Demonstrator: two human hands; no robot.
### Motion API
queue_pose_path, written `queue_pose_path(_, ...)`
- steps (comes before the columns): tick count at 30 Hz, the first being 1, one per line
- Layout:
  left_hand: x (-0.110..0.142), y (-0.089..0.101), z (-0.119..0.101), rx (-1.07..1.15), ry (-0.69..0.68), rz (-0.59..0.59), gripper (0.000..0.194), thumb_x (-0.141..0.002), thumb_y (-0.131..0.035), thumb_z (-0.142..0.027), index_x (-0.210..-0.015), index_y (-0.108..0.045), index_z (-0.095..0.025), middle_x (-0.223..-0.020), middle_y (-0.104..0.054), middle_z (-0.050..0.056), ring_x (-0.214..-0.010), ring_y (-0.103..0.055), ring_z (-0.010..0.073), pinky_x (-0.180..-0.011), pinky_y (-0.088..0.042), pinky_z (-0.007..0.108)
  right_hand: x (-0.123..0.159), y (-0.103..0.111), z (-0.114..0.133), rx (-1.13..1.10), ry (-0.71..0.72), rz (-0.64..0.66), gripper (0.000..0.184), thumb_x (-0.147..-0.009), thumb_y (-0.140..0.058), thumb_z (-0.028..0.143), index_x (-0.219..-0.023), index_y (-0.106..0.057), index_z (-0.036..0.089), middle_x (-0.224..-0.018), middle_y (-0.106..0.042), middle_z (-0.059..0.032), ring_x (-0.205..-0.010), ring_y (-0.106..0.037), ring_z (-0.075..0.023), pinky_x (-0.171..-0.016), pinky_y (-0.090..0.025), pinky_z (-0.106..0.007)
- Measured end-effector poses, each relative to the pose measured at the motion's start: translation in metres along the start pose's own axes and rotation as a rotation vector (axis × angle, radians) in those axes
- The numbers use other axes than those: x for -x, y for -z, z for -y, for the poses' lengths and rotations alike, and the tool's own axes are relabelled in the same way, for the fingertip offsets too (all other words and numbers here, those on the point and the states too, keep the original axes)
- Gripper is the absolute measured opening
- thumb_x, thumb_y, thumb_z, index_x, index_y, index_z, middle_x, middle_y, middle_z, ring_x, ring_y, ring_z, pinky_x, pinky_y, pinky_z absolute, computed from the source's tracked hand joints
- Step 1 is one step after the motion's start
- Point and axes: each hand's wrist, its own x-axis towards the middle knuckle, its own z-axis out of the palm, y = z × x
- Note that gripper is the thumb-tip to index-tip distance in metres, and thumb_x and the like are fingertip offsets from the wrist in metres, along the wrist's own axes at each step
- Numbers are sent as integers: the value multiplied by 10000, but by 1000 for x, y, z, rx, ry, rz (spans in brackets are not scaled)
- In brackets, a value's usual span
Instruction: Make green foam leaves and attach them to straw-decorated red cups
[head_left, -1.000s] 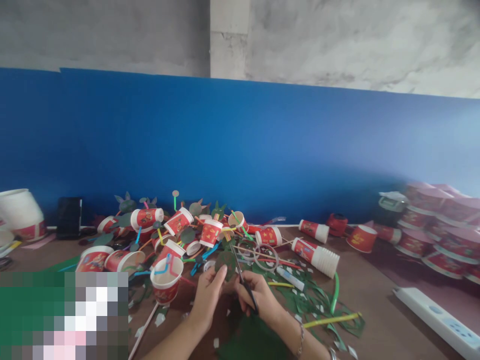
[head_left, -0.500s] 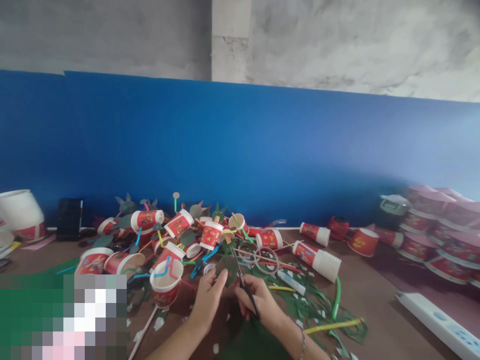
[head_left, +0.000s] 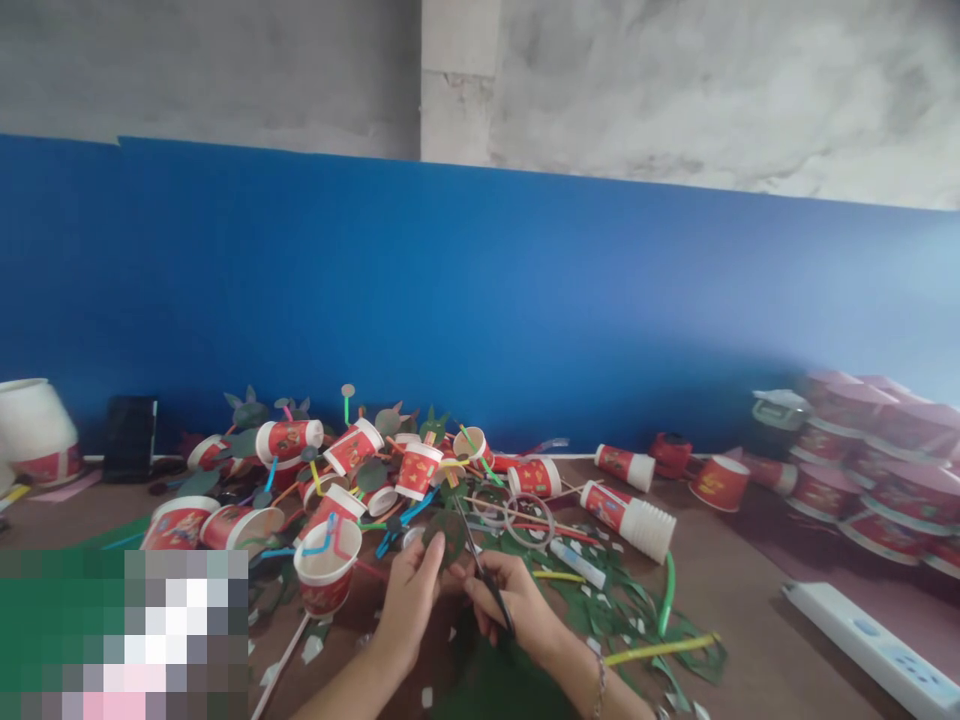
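Between thumb and fingers, my left hand [head_left: 411, 590] pinches a dark green paper disc [head_left: 444, 538] with a rounded edge. My right hand [head_left: 511, 598] is closed around the black handles of a pair of scissors [head_left: 480, 560]. The blades point up and away, close beside the disc's right edge; whether they touch it I cannot tell. Below my hands lies a larger green paper sheet [head_left: 487, 675]. A red paper cup with bent straws [head_left: 327, 570] stands left of my left hand. A glue stick [head_left: 577, 563] rests beyond my right hand.
Red paper cups [head_left: 420, 470], straws and paper shapes are heaped at the back. Tape rolls [head_left: 529, 520] and green scraps [head_left: 622, 605] lie to the right. A white power strip [head_left: 870, 640] is at far right, before stacked cups [head_left: 825, 490]. A blue panel [head_left: 480, 300] stands behind.
The view has shifted slightly. My left hand still pinches the disc and my right hand still holds the scissors beside it; both hands have barely moved.
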Motion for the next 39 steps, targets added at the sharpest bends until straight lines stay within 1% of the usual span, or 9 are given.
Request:
queue_pose_path(2,-1,0,0,-8,-8,38,469,-680,-622,-616,-589,-485,-177,-485,-436,-59,-452,-383,95,-451,-286,215,0,0,0,-15,7,9,354,-685,-649,490,-696,-522,160,-404,-506,62,-315,-409,-54,-322,-323,-148)
queue_pose_path(4,-1,0,0,-27,-7,71,465,-695,-608,-609,-578,-499,-173,-499,-473,-43,-453,-415,102,-459,-311,222,0,0,1,-35,10,9,350,-682,-653,482,-724,-541,153,-419,-513,60,-341,-438,-64,-344,-354,-155)
queue_pose_path(11,-4,2,5,-55,-19,79,443,-730,-588,-570,-559,-490,-173,-488,-458,-42,-449,-412,101,-454,-314,217,-2,2,-2,3,60,8,352,-699,-628,495,-735,-553,153,-427,-492,65,-348,-426,-64,-345,-365,-162)
queue_pose_path(17,-7,5,9,-60,-40,65,448,-740,-583,-563,-549,-467,-175,-494,-442,-42,-474,-406,101,-475,-330,217,-1,2,-2,34,37,10,348,-710,-608,495,-724,-546,153,-415,-491,65,-312,-389,-50,-327,-332,-157)
queue_pose_path(24,-1,0,0,6,12,-5,412,-678,-667,-514,-550,-470,-176,-475,-412,-69,-451,-361,80,-448,-286,194,-1,2,0,49,-2,-4,324,-708,-593,475,-699,-518,160,-399,-490,66,-298,-384,-46,-307,-295,-145)
queue_pose_path(27,1,-2,-6,56,33,-22,357,-641,-712,-469,-583,-520,-173,-445,-384,-87,-426,-350,76,-437,-280,192,-1,2,0,43,-24,3,322,-701,-616,468,-703,-513,163,-401,-496,68,-299,-392,-47,-305,-288,-140)
queue_pose_path(31,3,-4,-9,105,50,20,305,-630,-727,-437,-628,-597,-161,-442,-459,-64,-451,-440,105,-462,-343,207,-2,2,-4,-13,17,17,348,-684,-652,481,-713,-525,158,-427,-529,51,-324,-436,-62,-321,-317,-149)
queue_pose_path(35,4,-5,-9,150,80,109,286,-658,-709,-424,-697,-632,-152,-526,-572,-22,-514,-519,135,-504,-398,228,-3,1,-7,-42,49,12,359,-687,-650,490,-713,-517,158,-441,-535,48,-339,-447,-65,-343,-349,-160)
queue_pose_path(39,3,-5,-9,134,72,120,302,-661,-708,-432,-722,-647,-143,-599,-622,8,-574,-560,157,-533,-422,238,-3,0,-7,-31,51,-5,364,-685,-641,500,-708,-504,163,-421,-508,63,-332,-425,-61,-346,-364,-166)
